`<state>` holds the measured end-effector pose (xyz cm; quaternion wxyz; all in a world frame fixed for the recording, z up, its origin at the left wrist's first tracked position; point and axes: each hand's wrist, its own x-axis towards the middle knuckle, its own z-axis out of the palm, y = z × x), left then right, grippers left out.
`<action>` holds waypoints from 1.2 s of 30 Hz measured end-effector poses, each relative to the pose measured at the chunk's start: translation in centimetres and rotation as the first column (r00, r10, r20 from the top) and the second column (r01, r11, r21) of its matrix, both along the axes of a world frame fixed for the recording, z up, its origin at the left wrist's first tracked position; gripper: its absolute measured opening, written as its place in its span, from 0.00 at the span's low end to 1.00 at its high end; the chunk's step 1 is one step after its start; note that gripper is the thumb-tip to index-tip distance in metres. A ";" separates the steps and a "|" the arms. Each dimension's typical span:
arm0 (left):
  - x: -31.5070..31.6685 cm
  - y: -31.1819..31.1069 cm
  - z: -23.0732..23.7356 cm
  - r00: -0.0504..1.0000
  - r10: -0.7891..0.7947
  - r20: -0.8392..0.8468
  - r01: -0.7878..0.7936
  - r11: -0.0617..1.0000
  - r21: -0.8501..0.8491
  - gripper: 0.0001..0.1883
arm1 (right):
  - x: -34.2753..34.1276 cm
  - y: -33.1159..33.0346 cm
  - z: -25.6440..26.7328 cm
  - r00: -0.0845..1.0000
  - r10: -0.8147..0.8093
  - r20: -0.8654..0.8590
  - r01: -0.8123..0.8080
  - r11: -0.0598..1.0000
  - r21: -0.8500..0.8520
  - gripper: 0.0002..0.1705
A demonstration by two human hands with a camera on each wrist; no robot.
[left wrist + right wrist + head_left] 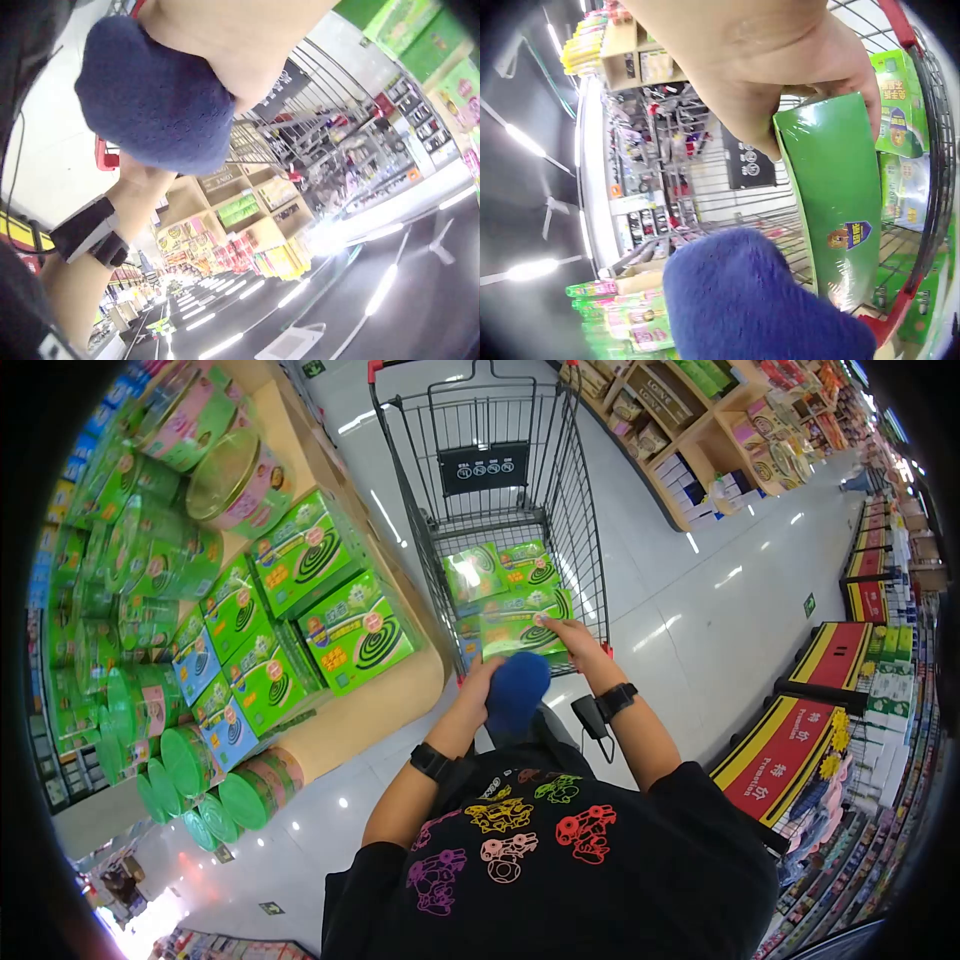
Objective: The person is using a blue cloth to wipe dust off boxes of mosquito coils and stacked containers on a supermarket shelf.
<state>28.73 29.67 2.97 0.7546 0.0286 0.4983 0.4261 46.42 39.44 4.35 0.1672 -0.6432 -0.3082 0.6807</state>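
My right hand (573, 640) grips a green box of mosquito coils (522, 635) above the near end of the shopping cart. In the right wrist view the thumb and fingers span the box's (836, 187) two faces. A blue fuzzy cloth item (520, 685) with a rounded end sits against the palm side of my left hand (478, 685), whose fingers are mostly hidden behind it. The left wrist view shows the same cloth (154, 97) close under the palm. More green coil boxes (530, 565) lie in the cart.
The wire shopping cart (590, 510) stands ahead, with red corners on its rim. To the left, a wooden display stand (400, 695) bears stacked coil boxes (355, 630) and round green tubs (240, 485). Wooden shelving (700, 455) is at upper right, red promotion signs (775, 755) along the right.
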 end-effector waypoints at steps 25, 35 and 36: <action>0.5 1.1 -25.7 0.985 0.164 -0.048 -0.160 0.786 -0.598 0.22 | -3.9 3.7 -19.5 0.689 0.579 0.435 -0.627 0.778 -0.042 0.40; 1.3 4.3 -15.4 0.988 0.131 0.077 -0.095 0.929 -0.357 0.16 | -3.0 3.7 -17.2 0.591 0.559 0.582 -0.689 0.725 0.003 0.33; 1.2 4.8 -12.6 0.990 0.124 0.073 -0.096 0.946 -0.309 0.16 | -2.6 3.6 -17.5 0.622 0.520 0.585 -0.658 0.752 0.030 0.32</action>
